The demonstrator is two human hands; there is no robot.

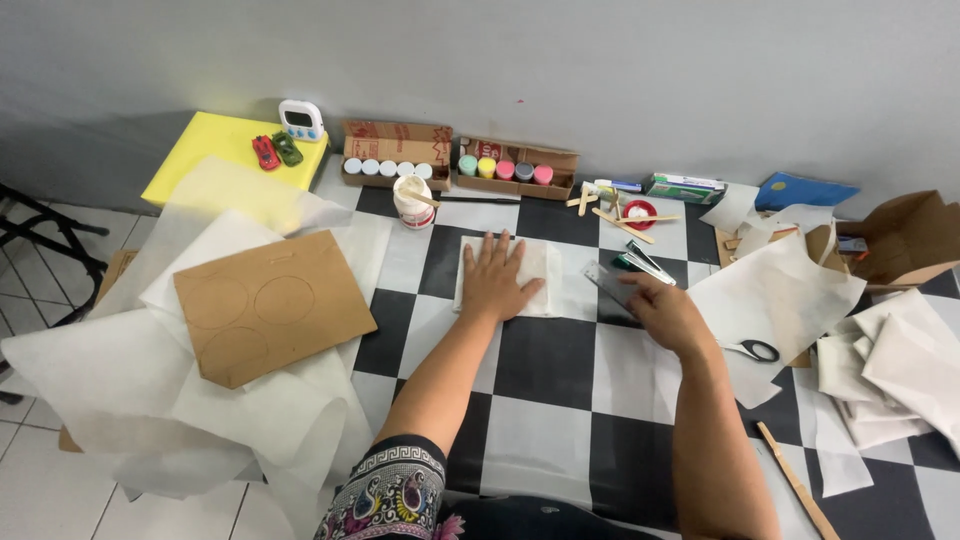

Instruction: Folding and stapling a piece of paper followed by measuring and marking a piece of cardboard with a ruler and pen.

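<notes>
While the left hand [497,277] lies flat, fingers spread, pinning the white sheet [538,272] to the checkered counter [545,362], the right hand [668,312] pinches a clear ruler [610,284] just beside it — scissors [752,349] within reach, glue pot [412,202] behind.

Person's bare forearms and hands [492,280], no rings visible; patterned black, white and pink garment [390,500] at lower edge.

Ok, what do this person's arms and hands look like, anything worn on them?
Both arms are bare to the hands: no sleeves, gloves or watch visible. The left hand and right hand show no rings that can be made out. A dark patterned garment shows near the left elbow.
</notes>
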